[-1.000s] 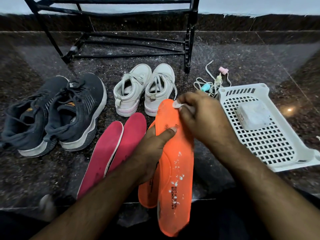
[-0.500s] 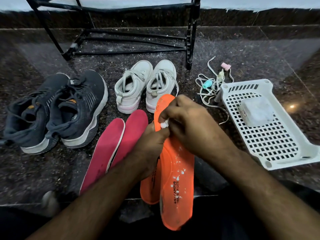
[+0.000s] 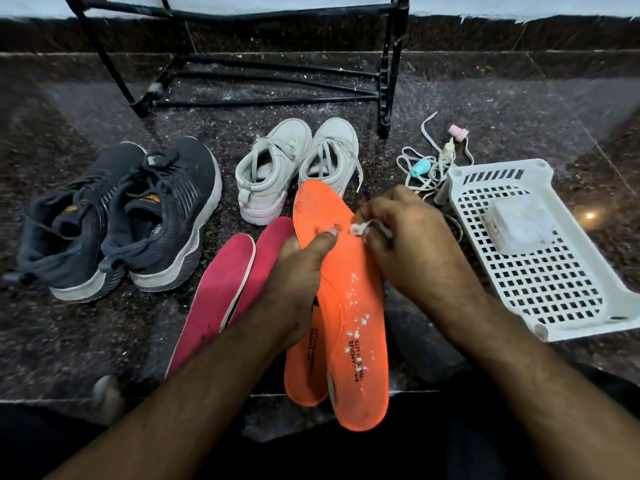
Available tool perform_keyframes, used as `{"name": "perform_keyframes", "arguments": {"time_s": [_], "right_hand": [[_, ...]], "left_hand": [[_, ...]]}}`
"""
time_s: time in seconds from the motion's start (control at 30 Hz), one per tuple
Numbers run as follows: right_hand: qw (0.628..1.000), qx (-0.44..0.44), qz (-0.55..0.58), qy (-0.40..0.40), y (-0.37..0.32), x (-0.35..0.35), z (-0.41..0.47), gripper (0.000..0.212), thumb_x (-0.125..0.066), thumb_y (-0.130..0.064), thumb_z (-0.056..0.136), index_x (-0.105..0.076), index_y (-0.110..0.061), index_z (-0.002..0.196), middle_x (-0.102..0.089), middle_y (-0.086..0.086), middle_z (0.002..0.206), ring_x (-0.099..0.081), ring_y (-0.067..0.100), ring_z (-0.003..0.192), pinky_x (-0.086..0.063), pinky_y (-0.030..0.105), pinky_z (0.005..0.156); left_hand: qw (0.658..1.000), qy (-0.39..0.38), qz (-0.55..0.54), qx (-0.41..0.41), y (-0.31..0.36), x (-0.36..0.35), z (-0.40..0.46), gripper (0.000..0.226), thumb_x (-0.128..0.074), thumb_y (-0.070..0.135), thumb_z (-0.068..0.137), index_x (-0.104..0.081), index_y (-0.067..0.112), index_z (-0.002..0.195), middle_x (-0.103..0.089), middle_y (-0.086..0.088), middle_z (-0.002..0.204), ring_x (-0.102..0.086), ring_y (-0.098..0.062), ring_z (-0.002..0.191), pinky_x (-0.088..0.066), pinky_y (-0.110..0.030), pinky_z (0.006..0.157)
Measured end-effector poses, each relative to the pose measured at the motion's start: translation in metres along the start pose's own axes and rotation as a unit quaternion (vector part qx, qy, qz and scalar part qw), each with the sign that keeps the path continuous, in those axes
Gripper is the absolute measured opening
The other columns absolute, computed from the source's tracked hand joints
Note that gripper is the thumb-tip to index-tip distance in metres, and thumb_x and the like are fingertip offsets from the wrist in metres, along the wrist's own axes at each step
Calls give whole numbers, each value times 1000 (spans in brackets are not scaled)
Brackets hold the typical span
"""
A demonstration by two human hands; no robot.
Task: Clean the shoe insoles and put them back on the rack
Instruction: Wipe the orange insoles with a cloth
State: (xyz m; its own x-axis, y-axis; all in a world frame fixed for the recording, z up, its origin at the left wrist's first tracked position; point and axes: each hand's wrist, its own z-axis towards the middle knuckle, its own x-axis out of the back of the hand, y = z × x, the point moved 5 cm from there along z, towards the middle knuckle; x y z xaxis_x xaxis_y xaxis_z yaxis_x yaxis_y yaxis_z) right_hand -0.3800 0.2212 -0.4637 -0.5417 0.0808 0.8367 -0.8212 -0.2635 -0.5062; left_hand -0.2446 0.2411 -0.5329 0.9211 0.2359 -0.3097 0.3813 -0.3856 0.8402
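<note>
**Head view: wiping the orange insole, forefoot next**

Head camera shows cleaning in progress. The left hand grips the bright orange foam insole from its left edge, thumb pressed on top. The right hand pinches a small white wipe against the insole just beyond that thumb. White flecks remain nearer the heel, so the next move likely calls for strokes back toward the wrist. Left of the left hand lie two pink insoles; the black metal shoe rack stands well beyond both hands on dark speckled granite floor.
</note>
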Motion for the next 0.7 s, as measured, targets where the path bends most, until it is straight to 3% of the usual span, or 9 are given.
{"name": "perform_keyframes", "arguments": {"time_s": [0.1, 0.17, 0.3, 0.37, 0.5, 0.57, 0.63, 0.7], "right_hand": [[995, 72, 18, -70, -34, -15, -16, 16, -69, -9, 81, -72, -15, 95, -61, 7, 94, -62, 24, 86, -38, 26, 78], [990, 93, 22, -104, -38, -22, -18, 14, -71, -11, 80, -72, -15, 93, -60, 6, 89, -62, 24, 83, -37, 25, 74], [999, 25, -10, -35, -2, -4, 4, 16, -70, -11, 80, -75, -18, 93, -62, 2, 91, -63, 22, 85, -36, 20, 76], [1000, 19, -14, -18, -2, 1, 4, 15, -69, -12, 80, -74, -19, 93, -61, -1, 89, -62, 20, 84, -34, 17, 73], [986, 121, 7, -116, -41, -22, -18, 11, -69, -12, 79, -72, -14, 89, -62, 6, 86, -62, 26, 79, -38, 26, 72], [987, 111, 12, -114, -33, -21, -12, 13, -69, -14, 79, -74, -15, 92, -62, 6, 87, -63, 26, 80, -35, 21, 71], [997, 56, 0, -58, -10, -9, 2, 16, -71, -14, 81, -75, -18, 96, -64, 4, 92, -64, 23, 85, -31, 15, 73], [1000, 20, -14, -19, 3, 1, 8, 16, -71, -17, 83, -75, -20, 98, -64, 3, 95, -64, 21, 88, -33, 15, 75]], "left_hand": [[1000, 19, -6, -22, 2, 7, 6, 11, -65, 15, 95, -66, 6, 100, -73, -10, 76, -68, -22, 65, -55, -33, 64], [999, 36, -10, -22, 1, 11, 8, 8, -62, 13, 96, -65, 11, 89, -68, -3, 65, -63, -17, 55, -50, -26, 57], [999, 27, -10, -19, 3, 7, 6, 27, -65, 17, 95, -65, 4, 118, -74, -17, 93, -69, -29, 78, -58, -49, 78], [1000, 17, -14, -7, 2, 4, 5, 28, -64, 19, 96, -65, 3, 119, -74, -19, 97, -68, -32, 83, -57, -54, 83], [1000, 5, -21, 5, -3, 7, 7, 10, -60, 16, 98, -65, 9, 91, -69, -6, 69, -66, -17, 60, -53, -27, 59], [1000, 1, -25, 17, -4, 7, 8, 16, -62, 20, 97, -66, 5, 103, -72, -11, 79, -68, -22, 68, -58, -33, 66], [999, -5, -29, 27, -3, 4, 5, 31, -65, 24, 95, -66, 3, 118, -74, -19, 98, -70, -32, 84, -58, -50, 86], [999, 1, -27, 27, -2, 2, 4, 35, -66, 25, 95, -65, 4, 123, -72, -24, 108, -70, -37, 92, -56, -57, 91]]}}
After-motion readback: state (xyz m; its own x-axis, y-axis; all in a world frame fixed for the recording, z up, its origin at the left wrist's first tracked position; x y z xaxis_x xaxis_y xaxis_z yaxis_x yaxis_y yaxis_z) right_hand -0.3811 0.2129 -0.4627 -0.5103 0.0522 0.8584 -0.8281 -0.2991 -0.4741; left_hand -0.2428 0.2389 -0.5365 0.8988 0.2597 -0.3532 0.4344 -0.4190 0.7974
